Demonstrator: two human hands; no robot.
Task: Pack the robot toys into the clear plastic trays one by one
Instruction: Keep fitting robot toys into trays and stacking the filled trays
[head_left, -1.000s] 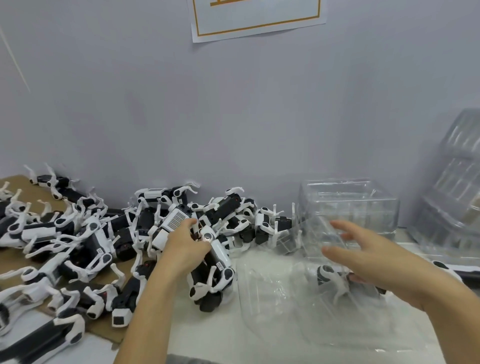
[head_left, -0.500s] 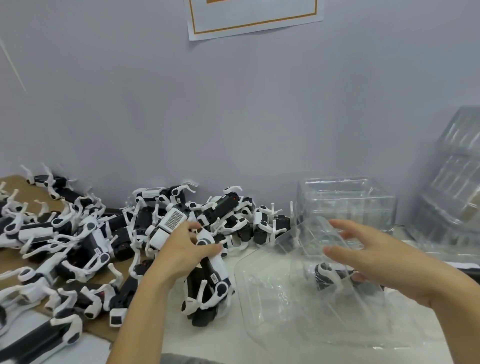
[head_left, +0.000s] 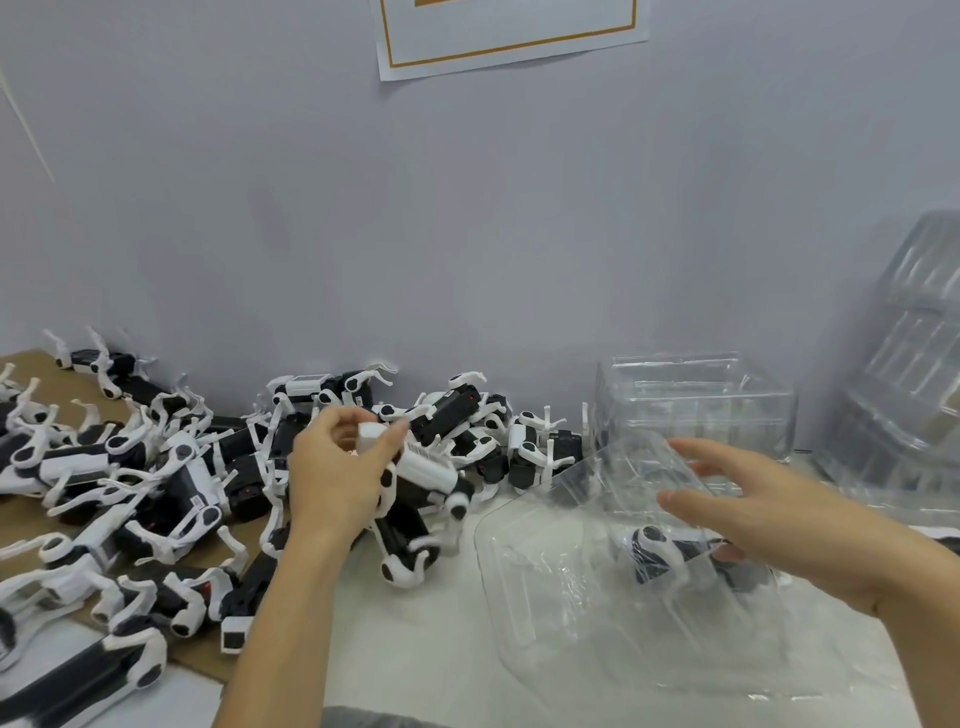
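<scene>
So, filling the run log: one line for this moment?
left hand: grips black-and-white robot toy | right hand: open over clear plastic tray | toy unpacked

left hand (head_left: 337, 480): raised, fingers curled, gripping | right hand (head_left: 748, 504): extended forward, fingers straight and spread

We observe robot toys (head_left: 171, 483) of smooth black-and-white plastic with a slight sheen. The trays (head_left: 696, 400) are clear, glossy plastic (thin, with bright reflections). Brown matt cardboard (head_left: 31, 374) lies at the table's left edge; the table (head_left: 447, 639) is white and matt.
</scene>
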